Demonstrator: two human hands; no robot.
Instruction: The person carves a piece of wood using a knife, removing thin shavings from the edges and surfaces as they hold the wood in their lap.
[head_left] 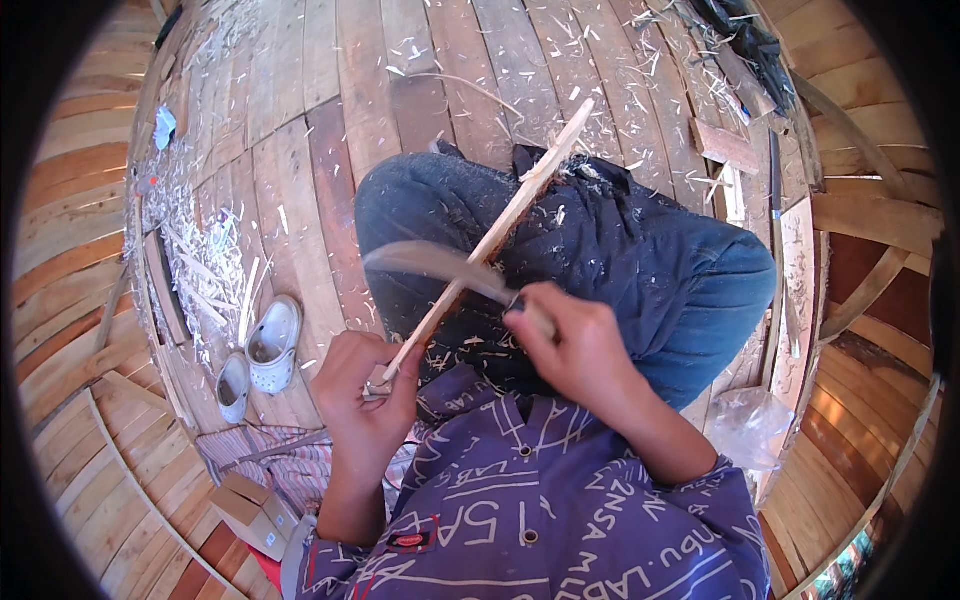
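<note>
A long, pale wooden stick [490, 242] slants across my lap, its far end beyond my crossed legs. My left hand [365, 385] is closed round its near end, close to my shirt. In my right hand [575, 335] is the handle of a curved-blade knife [430, 262]. The blade is slightly blurred and points left, crossing the middle of the stick; whether it touches the wood I cannot tell. A dark cloth [630, 240] covers part of my jeans under the stick, with shavings lying on it.
Wood shavings [205, 260] are scattered over the plank floor [320, 190], thickest at the left. Light clogs [273, 345] stand left of me, near a cardboard box [252, 510] and striped cloth [265, 455]. A clear plastic bag [748, 428] lies at the right, below wooden boards [727, 147].
</note>
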